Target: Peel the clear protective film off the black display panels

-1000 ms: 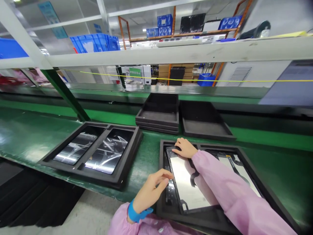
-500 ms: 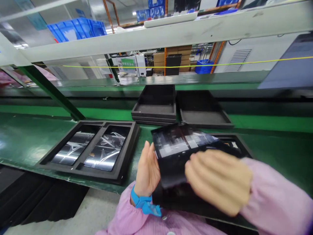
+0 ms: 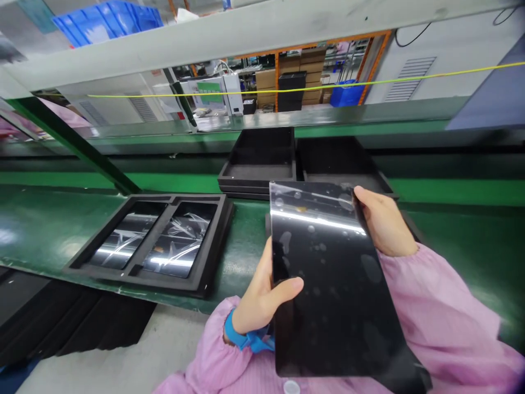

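Observation:
Between my hands a black glass screen panel [image 3: 328,295] is held up, tilted towards me, with bubble-like marks under a glossy surface. My left hand [image 3: 266,298] grips its left edge, thumb lying on the face and fingers behind. At the upper right edge my right hand [image 3: 383,221] is closed on the panel, thumb at the rim and the other fingers mostly hidden. The panel covers most of a black tray behind it. To the left, a black foam tray [image 3: 172,282] carries two glossy panels, a left one [image 3: 127,235] and a right one [image 3: 180,241].
Stacked black trays [image 3: 258,183] stand at the back of the green bench [image 3: 241,235], beside another black tray [image 3: 332,158]. A green post [image 3: 77,145] slants down at the left. Overhead runs a pale beam [image 3: 246,44], with a yellow cord [image 3: 303,89] stretched below it.
The panel has been raised and turned, so its bubbled face now shows. My right hand has gone from across the panel to its upper right edge; my left thumb now lies on the face.

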### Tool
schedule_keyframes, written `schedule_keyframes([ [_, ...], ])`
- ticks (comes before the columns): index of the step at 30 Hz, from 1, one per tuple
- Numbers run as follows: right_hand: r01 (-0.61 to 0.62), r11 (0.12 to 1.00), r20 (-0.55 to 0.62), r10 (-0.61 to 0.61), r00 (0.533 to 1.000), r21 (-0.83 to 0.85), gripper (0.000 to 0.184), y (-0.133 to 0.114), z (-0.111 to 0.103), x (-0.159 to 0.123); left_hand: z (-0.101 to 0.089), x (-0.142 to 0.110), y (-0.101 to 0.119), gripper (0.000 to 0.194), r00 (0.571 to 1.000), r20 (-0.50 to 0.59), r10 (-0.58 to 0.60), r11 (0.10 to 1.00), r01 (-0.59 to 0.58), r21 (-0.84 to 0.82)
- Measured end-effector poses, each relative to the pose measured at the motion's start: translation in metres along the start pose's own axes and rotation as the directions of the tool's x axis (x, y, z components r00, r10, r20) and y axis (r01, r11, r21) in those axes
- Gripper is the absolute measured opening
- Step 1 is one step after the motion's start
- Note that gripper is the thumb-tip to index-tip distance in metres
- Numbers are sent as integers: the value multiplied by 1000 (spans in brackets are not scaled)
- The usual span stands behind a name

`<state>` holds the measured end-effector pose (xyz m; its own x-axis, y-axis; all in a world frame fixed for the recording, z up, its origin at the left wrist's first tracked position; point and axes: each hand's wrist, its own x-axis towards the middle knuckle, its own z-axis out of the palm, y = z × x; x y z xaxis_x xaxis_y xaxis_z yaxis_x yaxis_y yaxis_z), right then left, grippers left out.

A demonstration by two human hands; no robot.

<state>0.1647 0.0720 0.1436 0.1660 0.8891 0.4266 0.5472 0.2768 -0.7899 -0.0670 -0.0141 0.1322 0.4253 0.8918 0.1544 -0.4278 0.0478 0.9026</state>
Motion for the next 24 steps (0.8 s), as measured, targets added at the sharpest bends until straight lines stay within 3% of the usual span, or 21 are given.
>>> schedule_keyframes([
  [3,-33,998,-80,28,996,-62,44,-4,-2,-3,1,0,-1,49,1000,-1,2,1000,-2,-4],
  [6,146,959,-208,-198,958,-244,28,-14,-4,-13,2,1,0,51,1000,-1,2,1000,-2,-2],
  [8,281,920,-173,-334,926,-274,30,-21,-4,-24,3,2,1,53,1000,-10,6,1000,-6,-24],
  [9,308,930,-136,-338,931,-202,29,-24,-4,-30,3,2,2,54,1000,-18,5,999,-6,-40],
  [12,217,936,-80,-203,976,276,23,-31,-6,-45,3,2,6,57,1000,-31,-4,997,2,-81],
  [15,41,788,-52,-11,999,614,21,-33,-11,-52,4,-2,11,57,1000,-15,-3,995,2,-96],
  [19,-88,677,-59,191,980,731,34,-32,-15,-51,4,-7,15,65,999,21,36,994,-34,-103],
  [24,-89,630,-99,258,961,772,36,-27,-16,-52,3,-12,17,75,999,33,26,995,-22,-102],
])
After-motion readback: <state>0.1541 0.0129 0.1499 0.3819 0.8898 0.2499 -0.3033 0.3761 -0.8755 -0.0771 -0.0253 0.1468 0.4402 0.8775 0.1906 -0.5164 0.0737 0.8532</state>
